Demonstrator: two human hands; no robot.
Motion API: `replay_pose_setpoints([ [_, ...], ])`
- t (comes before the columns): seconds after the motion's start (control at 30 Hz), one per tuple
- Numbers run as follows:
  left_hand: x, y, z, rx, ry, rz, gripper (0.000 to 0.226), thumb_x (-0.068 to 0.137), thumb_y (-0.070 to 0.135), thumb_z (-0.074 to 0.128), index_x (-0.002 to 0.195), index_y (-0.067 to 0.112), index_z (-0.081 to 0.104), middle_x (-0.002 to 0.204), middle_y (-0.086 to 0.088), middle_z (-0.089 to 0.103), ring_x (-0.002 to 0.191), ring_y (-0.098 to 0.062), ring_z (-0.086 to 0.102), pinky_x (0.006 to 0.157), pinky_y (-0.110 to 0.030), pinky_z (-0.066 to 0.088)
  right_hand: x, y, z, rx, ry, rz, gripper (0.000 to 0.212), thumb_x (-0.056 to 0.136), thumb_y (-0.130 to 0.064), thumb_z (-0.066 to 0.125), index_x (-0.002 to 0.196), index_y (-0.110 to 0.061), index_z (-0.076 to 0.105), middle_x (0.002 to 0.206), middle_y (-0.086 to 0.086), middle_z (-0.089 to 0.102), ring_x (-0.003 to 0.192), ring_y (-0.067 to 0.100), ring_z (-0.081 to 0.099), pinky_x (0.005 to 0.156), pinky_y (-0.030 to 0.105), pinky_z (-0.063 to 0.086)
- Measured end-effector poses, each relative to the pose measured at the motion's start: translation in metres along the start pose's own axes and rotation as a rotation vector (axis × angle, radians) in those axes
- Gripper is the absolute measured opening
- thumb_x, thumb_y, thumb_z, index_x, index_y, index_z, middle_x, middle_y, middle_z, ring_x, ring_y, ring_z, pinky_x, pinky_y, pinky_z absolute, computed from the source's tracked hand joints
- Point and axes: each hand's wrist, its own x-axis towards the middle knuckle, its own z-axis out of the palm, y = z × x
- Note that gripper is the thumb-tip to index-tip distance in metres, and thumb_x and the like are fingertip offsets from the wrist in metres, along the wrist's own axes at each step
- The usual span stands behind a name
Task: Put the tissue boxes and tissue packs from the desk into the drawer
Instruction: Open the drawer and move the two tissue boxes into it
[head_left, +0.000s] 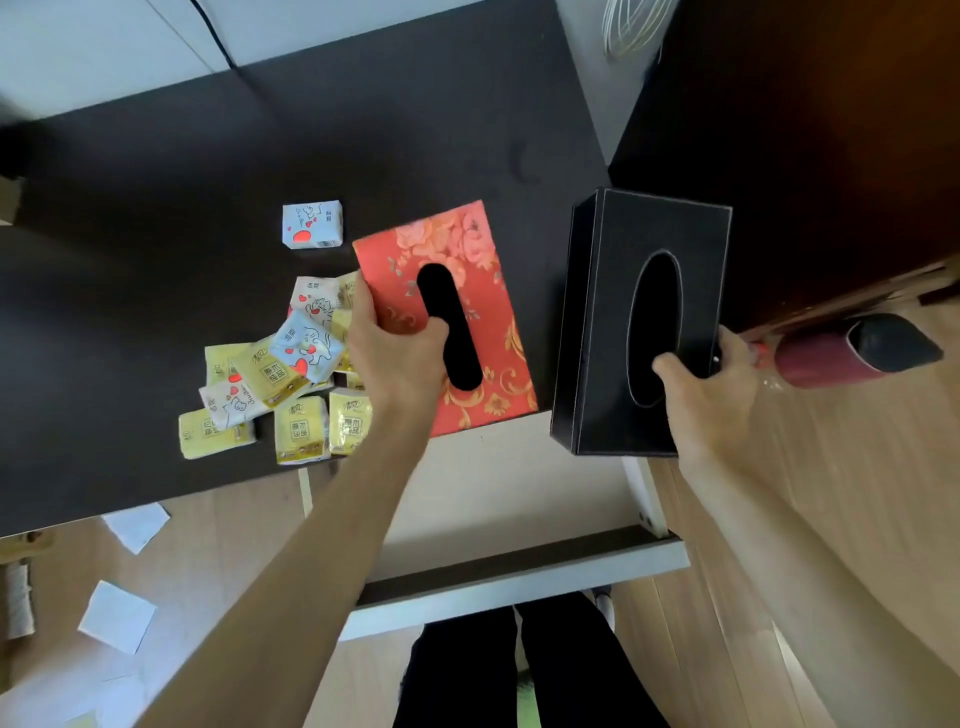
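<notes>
Desk (156, 156) – red tissue box (467, 260) under left hand (397, 358)

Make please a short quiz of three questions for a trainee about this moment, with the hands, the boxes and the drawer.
1. True or false: the left hand has its grip on the black tissue box.
2. Where do the small tissue packs lie? A. in the drawer B. on the desk C. on the floor
3. Fill in: the right hand holds the ____ tissue box.

Key:
1. False: it grips the red tissue box, thumb in the slot.
2. B, left of the red box; the open drawer shows nothing inside yet.
3. Black.
</notes>
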Motion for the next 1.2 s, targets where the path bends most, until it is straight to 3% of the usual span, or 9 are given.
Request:
replay_pose_setpoints([
  [0.1, -0.045, -0.023, -0.015, -0.081, 0.027, 0.035, 0.060, 0.074, 0.015, 0.077, 0.130, 0.022, 0.057, 0.105, 0.013, 0.071, 0.096, -0.004, 0.068, 0.083, -0.025, 0.059, -0.029, 0.021, -0.009, 0.013, -0.015, 0.014, 0.036, 0.070, -0.017, 0.071, 0.106, -0.025, 0.067, 0.082, -0.013, 0.072, 0.078, 0.000, 0.071, 0.065, 0.011, 0.053],
  [0.2, -0.080, -0.056, -0.028, -0.124, 0.064, -0.005, 0.066, 0.077, 0.016, 0.079, 0.137, 0.026, 0.055, 0.111, 0.015, 0.072, 0.103, -0.002, 0.068, 0.087, -0.020, 0.056, -0.053, 0.048, -0.012, -0.014, -0.036, 0.033, 0.038, 0.072, -0.014, 0.073, 0.109, -0.017, 0.065, 0.077, -0.014, 0.068, 0.074, 0.002, 0.070, 0.065, 0.012, 0.054],
  [0.4, -0.117, -0.114, -0.049, -0.115, 0.122, -0.061, 0.063, 0.077, 0.013, 0.080, 0.132, 0.033, 0.057, 0.103, 0.018, 0.072, 0.095, 0.001, 0.069, 0.080, -0.009, 0.052, -0.087, 0.092, -0.007, -0.114, -0.075, 0.033, 0.055, 0.068, -0.016, 0.074, 0.121, -0.015, 0.061, 0.096, 0.000, 0.071, 0.085, 0.010, 0.072, 0.070, 0.021, 0.060],
  [0.53, -0.131, -0.144, -0.051, -0.044, 0.076, -0.099, 0.049, 0.080, 0.023, 0.080, 0.124, 0.033, 0.060, 0.099, 0.014, 0.073, 0.090, -0.004, 0.069, 0.083, -0.021, 0.056, -0.099, 0.108, 0.001, -0.150, -0.105, 0.003, 0.063, 0.067, -0.017, 0.075, 0.119, -0.045, 0.056, 0.109, 0.001, 0.069, 0.096, 0.012, 0.070, 0.076, 0.018, 0.057],
  [0.67, -0.143, -0.157, -0.052, 0.017, 0.011, -0.131, 0.060, 0.080, 0.044, 0.077, 0.134, 0.037, 0.053, 0.112, 0.016, 0.070, 0.102, -0.002, 0.067, 0.090, -0.022, 0.054, -0.108, 0.112, -0.003, -0.282, -0.147, -0.030, 0.070, 0.065, -0.025, 0.076, 0.111, -0.067, 0.044, 0.117, -0.008, 0.063, 0.104, 0.009, 0.065, 0.079, 0.018, 0.056],
  [0.77, -0.148, -0.159, -0.054, 0.013, -0.018, -0.140, 0.058, 0.081, 0.048, 0.076, 0.133, 0.043, 0.051, 0.113, 0.016, 0.069, 0.104, -0.005, 0.067, 0.090, -0.021, 0.054, -0.107, 0.111, -0.011, -0.390, -0.176, -0.055, 0.066, 0.063, -0.027, 0.076, 0.114, -0.058, 0.046, 0.114, -0.010, 0.062, 0.103, 0.011, 0.065, 0.082, 0.027, 0.057],
  [0.87, -0.157, -0.160, -0.057, 0.031, -0.041, -0.160, 0.061, 0.081, 0.051, 0.075, 0.135, 0.043, 0.048, 0.113, 0.019, 0.068, 0.103, -0.001, 0.066, 0.087, -0.014, 0.053, -0.107, 0.111, -0.020, -0.494, -0.251, -0.038, 0.068, 0.065, -0.030, 0.077, 0.127, -0.031, 0.050, 0.114, -0.003, 0.065, 0.105, 0.017, 0.066, 0.087, 0.041, 0.059],
  [1.0, -0.166, -0.169, -0.060, 0.050, -0.060, -0.224, 0.066, 0.080, 0.050, 0.076, 0.138, 0.041, 0.046, 0.118, 0.019, 0.066, 0.104, 0.005, 0.063, 0.085, -0.005, 0.049, -0.115, 0.115, -0.032, -0.627, -0.304, -0.020, 0.075, 0.071, -0.034, 0.076, 0.138, -0.023, 0.046, 0.123, 0.002, 0.064, 0.112, 0.025, 0.063, 0.093, 0.049, 0.057],
  [1.2, -0.165, -0.193, -0.053, 0.141, -0.102, -0.350, 0.060, 0.082, 0.036, 0.077, 0.135, 0.035, 0.050, 0.115, 0.011, 0.066, 0.102, -0.008, 0.065, 0.094, -0.035, 0.056, -0.128, 0.132, -0.038, -0.771, -0.311, -0.045, 0.081, 0.081, -0.030, 0.078, 0.149, -0.026, 0.034, 0.144, 0.001, 0.056, 0.127, 0.026, 0.058, 0.101, 0.045, 0.054],
])
